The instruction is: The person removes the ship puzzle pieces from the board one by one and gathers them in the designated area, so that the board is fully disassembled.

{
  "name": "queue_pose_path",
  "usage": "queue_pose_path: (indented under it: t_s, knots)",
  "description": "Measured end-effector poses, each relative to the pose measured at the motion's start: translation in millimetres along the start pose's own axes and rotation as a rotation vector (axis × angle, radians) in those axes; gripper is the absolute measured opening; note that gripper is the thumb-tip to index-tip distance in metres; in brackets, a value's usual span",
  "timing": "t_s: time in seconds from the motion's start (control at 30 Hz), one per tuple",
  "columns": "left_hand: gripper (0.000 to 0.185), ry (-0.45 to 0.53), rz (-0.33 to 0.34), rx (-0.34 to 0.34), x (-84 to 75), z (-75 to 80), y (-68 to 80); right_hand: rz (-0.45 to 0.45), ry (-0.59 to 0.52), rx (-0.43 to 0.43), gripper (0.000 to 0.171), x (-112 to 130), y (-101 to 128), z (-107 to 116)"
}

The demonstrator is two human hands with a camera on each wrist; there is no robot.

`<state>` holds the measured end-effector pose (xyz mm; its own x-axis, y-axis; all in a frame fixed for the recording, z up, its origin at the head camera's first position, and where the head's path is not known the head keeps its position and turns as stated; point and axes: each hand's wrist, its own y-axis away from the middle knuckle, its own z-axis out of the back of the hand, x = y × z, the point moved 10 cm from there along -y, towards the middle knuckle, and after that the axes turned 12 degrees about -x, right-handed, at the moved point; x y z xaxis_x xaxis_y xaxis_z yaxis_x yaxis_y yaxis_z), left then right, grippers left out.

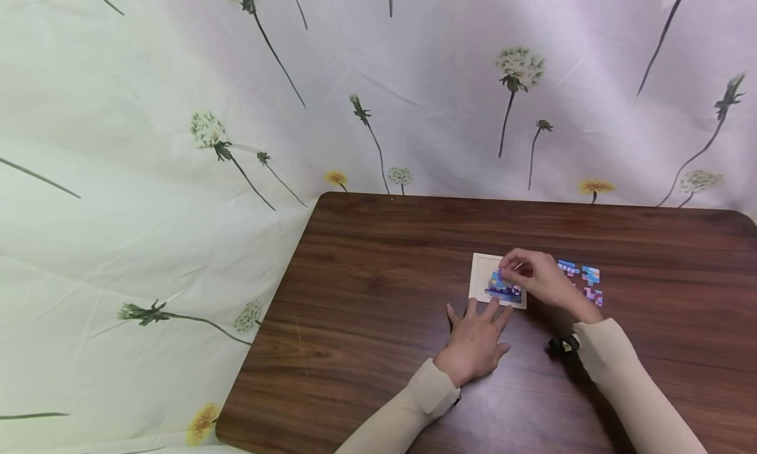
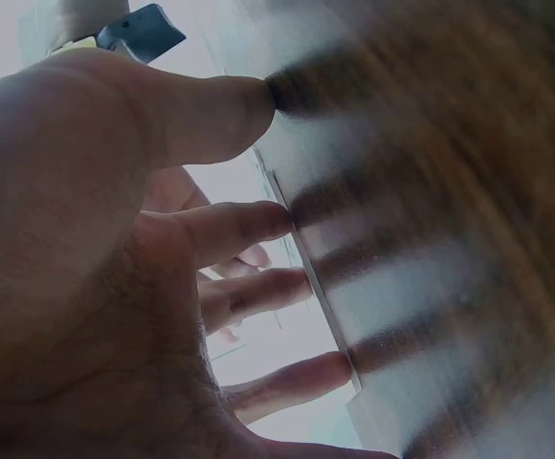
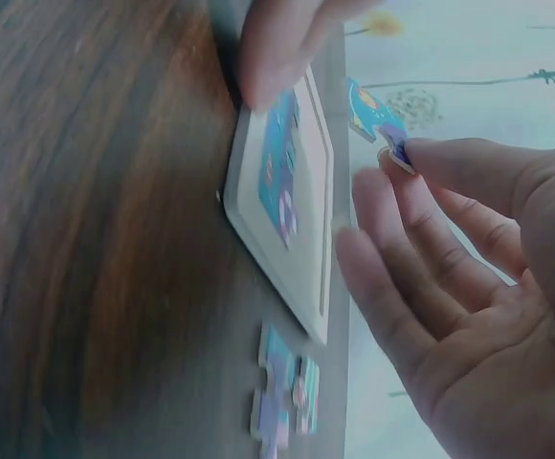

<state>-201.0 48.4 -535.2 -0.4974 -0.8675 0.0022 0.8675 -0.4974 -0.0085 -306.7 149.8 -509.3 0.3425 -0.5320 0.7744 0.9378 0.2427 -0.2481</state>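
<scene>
My right hand [image 1: 539,278] pinches a blue and purple jigsaw piece [image 3: 378,120] between thumb and fingertip, held above the puzzle board. The board [image 1: 480,280] is a pale square tray with a raised rim, lying flat on the table. Joined pieces [image 1: 503,295] in blue and purple fill its lower right part, and the rest shows bare tray. With fingers spread, my left hand [image 1: 473,345] rests its fingertips along the board's near edge; the left wrist view shows those fingertips [image 2: 330,368] right at the rim.
Several loose jigsaw pieces [image 1: 591,274] lie on the table to the right of the board, partly hidden behind my right hand. The brown wooden table [image 1: 355,296] reaches back to a dandelion-print curtain [image 1: 437,112].
</scene>
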Motion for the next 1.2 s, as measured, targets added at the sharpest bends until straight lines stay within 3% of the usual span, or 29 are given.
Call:
queue_pose_path:
  t_s: [0.5, 1.2]
  knots:
    - [0.067, 0.002, 0.012, 0.015, 0.2, -3.0, 0.7, -0.047, 0.011, -0.004, 0.012, -13.2, 21.2, 19.3]
    - [0.069, -0.004, 0.021, 0.005, 1.0, -3.3, 1.6, -0.112, 0.121, -0.043, 0.012, -30.5, 58.9, 41.4]
